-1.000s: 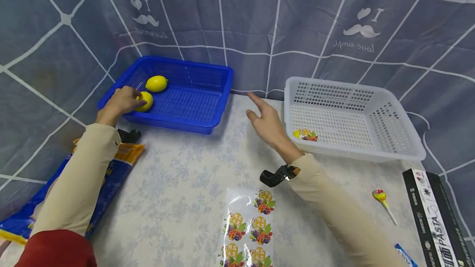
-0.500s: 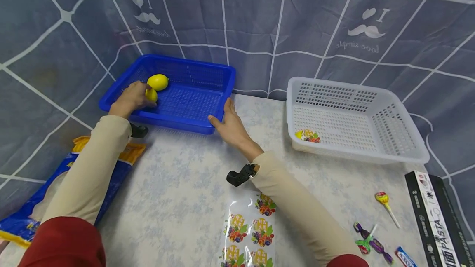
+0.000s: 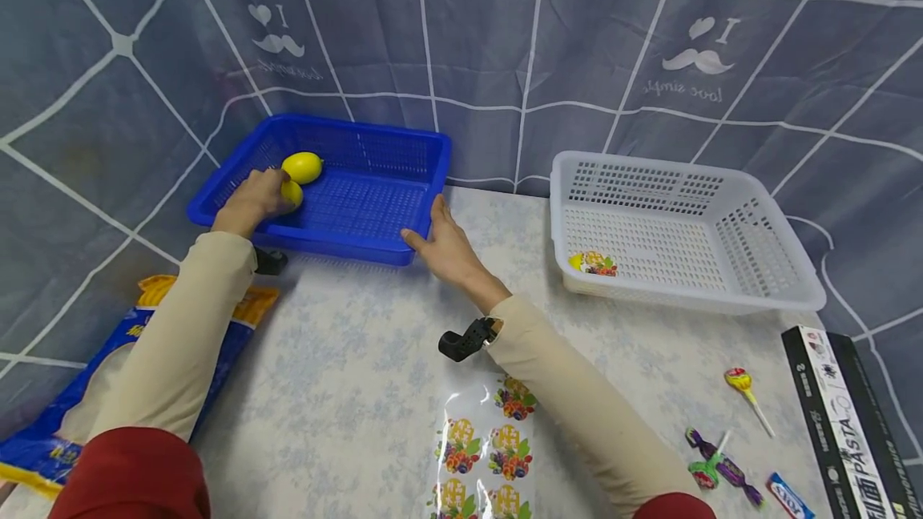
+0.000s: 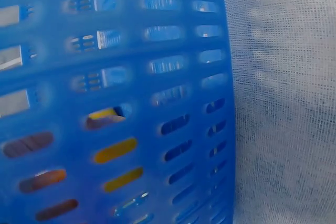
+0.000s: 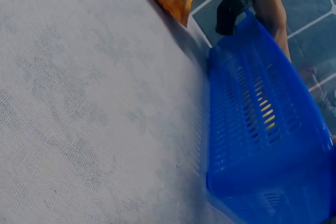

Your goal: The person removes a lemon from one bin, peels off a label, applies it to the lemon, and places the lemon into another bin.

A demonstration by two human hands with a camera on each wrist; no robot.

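My left hand (image 3: 252,200) reaches over the front left rim of the blue plastic basket (image 3: 339,245) and grips a lemon (image 3: 292,195) inside it. A second lemon (image 3: 303,167) lies just behind. Through the basket slots in the left wrist view, yellow peel (image 4: 116,150) shows beside darker finger patches. My right hand (image 3: 454,251) touches the basket's front right corner from outside, its fingers fairly straight along the side and the thumb at the front rim. Most of the left fingers are hidden. In the right wrist view the blue basket (image 5: 262,161) fills the right side.
To the right stands a white basket (image 3: 692,291) holding a yellow item with a fruit sticker (image 3: 594,263). A sticker sheet (image 3: 483,439), a lollipop (image 3: 739,380), sweets (image 3: 728,467) and a black pasta box (image 3: 844,423) lie nearer. A blue-and-yellow bag (image 3: 86,399) lies under the left arm.
My right hand has moved left from beside the white basket to the blue basket's corner. My left hand has shifted slightly right with the front lemon. The blue basket stays about where it was.
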